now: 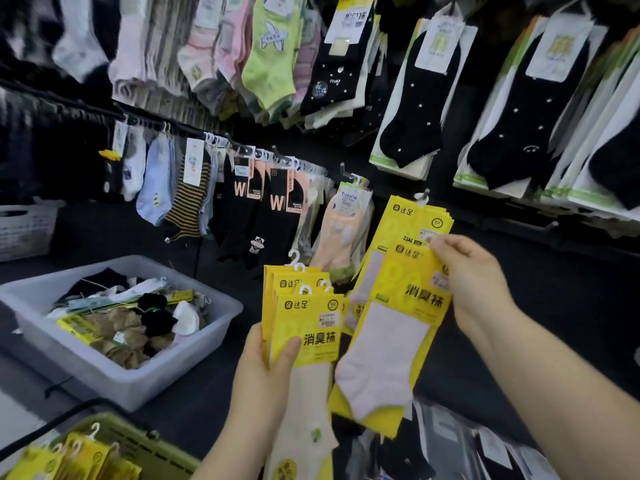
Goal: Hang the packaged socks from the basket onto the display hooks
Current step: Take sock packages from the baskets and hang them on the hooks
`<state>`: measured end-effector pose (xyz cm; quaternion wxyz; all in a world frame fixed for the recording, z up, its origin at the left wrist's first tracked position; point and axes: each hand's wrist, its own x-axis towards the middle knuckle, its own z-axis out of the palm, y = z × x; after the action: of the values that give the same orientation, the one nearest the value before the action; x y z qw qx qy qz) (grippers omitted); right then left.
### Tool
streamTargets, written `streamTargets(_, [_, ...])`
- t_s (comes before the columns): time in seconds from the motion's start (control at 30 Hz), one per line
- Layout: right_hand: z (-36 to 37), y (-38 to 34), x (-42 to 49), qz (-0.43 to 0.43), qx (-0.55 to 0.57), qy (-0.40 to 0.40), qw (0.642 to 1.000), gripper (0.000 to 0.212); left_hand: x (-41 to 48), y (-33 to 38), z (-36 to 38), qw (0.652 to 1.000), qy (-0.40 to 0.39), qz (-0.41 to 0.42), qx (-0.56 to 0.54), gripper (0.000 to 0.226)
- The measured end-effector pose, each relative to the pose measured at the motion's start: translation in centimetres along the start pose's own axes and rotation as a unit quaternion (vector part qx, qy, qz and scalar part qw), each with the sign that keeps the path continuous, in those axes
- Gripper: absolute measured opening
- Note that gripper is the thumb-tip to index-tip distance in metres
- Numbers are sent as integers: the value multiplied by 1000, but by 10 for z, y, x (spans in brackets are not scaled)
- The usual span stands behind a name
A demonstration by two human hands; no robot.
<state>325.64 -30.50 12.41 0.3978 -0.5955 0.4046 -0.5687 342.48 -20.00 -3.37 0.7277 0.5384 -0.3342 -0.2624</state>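
My left hand (266,372) grips a stack of yellow sock packs (304,317), each with a white hook on top, at lower centre. My right hand (474,282) pinches the top right edge of another yellow pack with a pale pink sock (388,351), held in front of the yellow packs hanging on a display hook (422,197). A green basket (149,445) at bottom left holds more yellow packs (79,459).
A grey plastic bin (114,372) of loose socks sits on the dark counter to the left. Rows of hanging socks fill the rail behind and the wall above. Black dotted socks on white cards hang at upper right. Bagged items lie at bottom right.
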Motion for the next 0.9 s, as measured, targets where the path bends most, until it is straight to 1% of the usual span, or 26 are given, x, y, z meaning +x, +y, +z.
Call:
streamTargets(0.1, [6,-18,31,-49,-24,50,997,16,4,-1,-8,1000,13,5,22,21])
streamTargets(0.17, [15,-26,51,-68,-32,62,995,17,6,-1,-12,1000,16,1,21,20])
streamTargets(0.23, [23,-29,68,-70,-56,66,994,14,7,-2,-13,1000,13,-4,21,19])
streamTargets(0.33, [29,-24,82,-61,-80,105,989,11,8,-5,-11,1000,5,-14,13,18])
streamTargets(0.43, [27,-18,84,-62,-97,127,985,11,9,-9,-7,1000,-14,-22,1,14])
streamTargets(0.5, [25,-14,79,-58,-95,132,985,10,9,-11,-3,999,-33,-27,-8,18])
streamTargets(0.53, [23,-11,75,-56,-103,144,983,16,9,-11,-2,999,-41,-30,-13,18])
streamTargets(0.6, [18,-5,58,-71,-174,176,966,29,7,-11,2,998,-53,-34,-27,19])
streamTargets(0.63, [16,-2,44,-91,-206,170,959,30,6,-10,4,997,-59,-33,-34,20])
streamTargets(0.67, [14,2,28,-110,-215,131,961,29,5,-8,6,996,-66,-31,-42,23])
streamTargets(0.7, [15,6,11,-110,-204,61,971,26,4,-5,8,996,-72,-31,-51,27])
streamTargets(0.73, [18,10,-8,-85,-194,-24,977,27,2,-2,11,995,-77,-31,-61,32])
streamTargets(0.77, [21,14,-26,-53,-199,-100,974,33,-1,0,13,994,-81,-30,-70,35])
streamTargets(0.8, [24,19,-40,-39,-213,-149,965,39,-3,2,16,993,-85,-27,-77,36])
streamTargets(0.83, [25,25,-50,-47,-229,-166,958,43,-6,4,18,992,-91,-26,-86,37])
streamTargets(0.9, [21,29,-56,-76,-235,-142,959,41,-9,8,24,988,-104,-26,-108,39])
